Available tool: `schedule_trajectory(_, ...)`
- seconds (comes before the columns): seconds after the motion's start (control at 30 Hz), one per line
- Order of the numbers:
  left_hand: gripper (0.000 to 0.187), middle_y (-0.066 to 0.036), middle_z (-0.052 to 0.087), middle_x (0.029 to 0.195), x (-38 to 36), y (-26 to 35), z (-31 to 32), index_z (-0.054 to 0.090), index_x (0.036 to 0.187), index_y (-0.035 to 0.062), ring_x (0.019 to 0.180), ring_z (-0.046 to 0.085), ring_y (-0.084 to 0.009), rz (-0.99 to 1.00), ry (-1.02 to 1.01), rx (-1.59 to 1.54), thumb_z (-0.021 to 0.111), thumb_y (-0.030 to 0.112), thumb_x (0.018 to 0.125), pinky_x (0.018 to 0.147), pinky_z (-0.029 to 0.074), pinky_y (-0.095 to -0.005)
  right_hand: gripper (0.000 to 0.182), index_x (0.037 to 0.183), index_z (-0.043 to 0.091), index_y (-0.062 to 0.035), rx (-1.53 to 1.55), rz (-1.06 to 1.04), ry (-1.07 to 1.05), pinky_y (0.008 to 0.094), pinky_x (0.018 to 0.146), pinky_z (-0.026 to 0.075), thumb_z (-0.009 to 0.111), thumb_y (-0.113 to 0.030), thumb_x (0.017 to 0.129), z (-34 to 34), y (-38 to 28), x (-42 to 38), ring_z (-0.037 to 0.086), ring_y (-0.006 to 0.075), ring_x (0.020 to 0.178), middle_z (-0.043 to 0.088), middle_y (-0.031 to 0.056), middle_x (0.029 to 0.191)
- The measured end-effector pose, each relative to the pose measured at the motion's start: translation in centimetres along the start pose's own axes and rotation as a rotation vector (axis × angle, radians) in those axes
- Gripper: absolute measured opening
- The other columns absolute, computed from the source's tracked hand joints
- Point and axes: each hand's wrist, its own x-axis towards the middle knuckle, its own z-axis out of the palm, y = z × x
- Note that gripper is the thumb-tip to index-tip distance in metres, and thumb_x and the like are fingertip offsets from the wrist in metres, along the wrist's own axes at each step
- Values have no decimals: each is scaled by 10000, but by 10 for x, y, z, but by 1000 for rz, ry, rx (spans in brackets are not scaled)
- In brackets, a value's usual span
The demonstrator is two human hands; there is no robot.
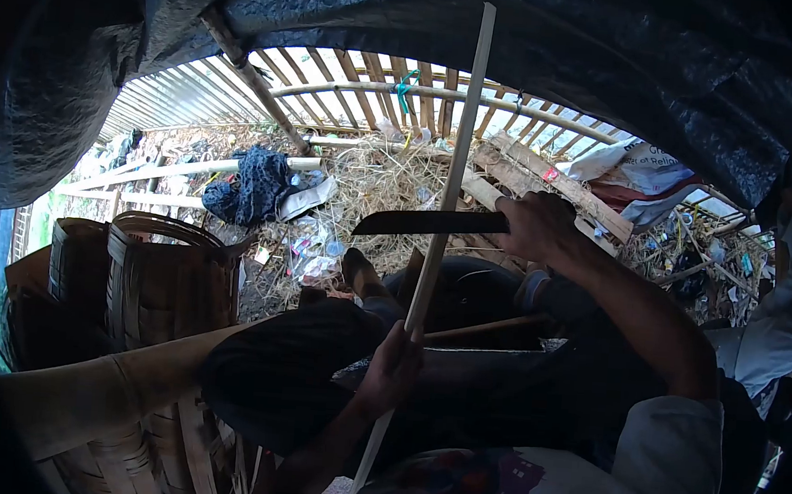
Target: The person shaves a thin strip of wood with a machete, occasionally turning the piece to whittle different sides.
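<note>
My left hand (390,368) grips a long pale bamboo strip (455,159) near its lower part, and the strip rises steeply toward the dark tarp overhead. A large dark-bladed knife (430,223) is in my right hand (537,226), held flat with its tip pointing left. The blade crosses the strip at about mid-height and seems to touch it. Both hands work above my lap and dark-trousered knees (305,369).
Woven bamboo baskets (151,276) stand at the left. Straw, litter and a blue cloth (249,186) cover the ground ahead, with a bamboo fence (407,92) behind. Wooden planks (548,180) and white sacks (640,168) lie at the right. A black tarp (521,35) hangs overhead.
</note>
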Motion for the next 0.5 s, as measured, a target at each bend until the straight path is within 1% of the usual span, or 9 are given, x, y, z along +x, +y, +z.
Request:
schedule_trajectory(0.07,51,39,402,720,0,-1,-3,410,945,83,601,375,-19,-16,-4,109,414,128,970,487,325,-213,263,842,619,-61,-13,-12,-2,456,625,513,646,-269,684,-3,3,0,641,350,665,623,173,654)
schedule_trajectory(0.13,101,50,438,766,1,-12,-12,446,1048,118,630,430,-4,80,-48,157,436,189,977,519,364,-181,262,838,618,-61,-23,-31,-6,454,626,513,648,-270,682,-2,2,0,642,347,665,622,175,652)
schedule_trajectory(0.17,101,50,438,766,0,-13,-12,446,1048,118,630,430,-4,78,-46,156,436,189,977,519,364,-181,264,830,616,-58,-15,-39,-8,452,627,514,652,-270,677,0,1,0,643,344,662,620,175,647)
schedule_trajectory(0.23,97,48,446,776,-3,-13,-13,448,1064,118,635,438,-11,39,-47,-29,428,160,979,523,371,-183,265,822,613,-55,-6,-45,-16,451,627,514,655,-270,673,3,0,0,643,341,660,619,175,643)
schedule_trajectory(0.27,97,48,446,776,-3,-12,-10,448,1064,118,635,438,-11,36,-47,-30,428,160,979,523,371,-183,273,824,615,-53,-1,-36,-14,450,628,515,662,-269,662,3,0,3,644,339,661,621,174,647)
schedule_trajectory(0.3,66,46,406,720,-2,-9,-6,419,983,98,601,382,-11,69,-11,44,421,163,979,494,326,-197,282,825,618,-51,4,-27,-11,449,629,516,669,-267,652,3,2,5,645,337,663,623,174,652)
schedule_trajectory(0.33,119,45,366,665,-1,-8,-3,391,903,78,567,326,-12,102,22,118,414,167,980,464,281,-212,282,825,618,-51,5,-24,-11,449,629,516,669,-267,652,1,4,6,645,337,663,623,174,652)
schedule_trajectory(0.43,101,40,366,667,-1,-8,-5,388,896,72,568,325,-14,38,17,3,412,134,973,465,279,-219,287,818,623,-46,-48,-3,-10,441,637,519,685,-253,629,-3,8,8,648,331,676,629,170,672)
schedule_trajectory(0.5,93,38,365,665,-5,-3,-3,383,888,71,570,325,-14,56,12,46,412,114,966,467,278,-217,283,808,626,-43,-74,6,-28,433,650,522,696,-229,607,0,7,9,649,326,690,635,166,691)
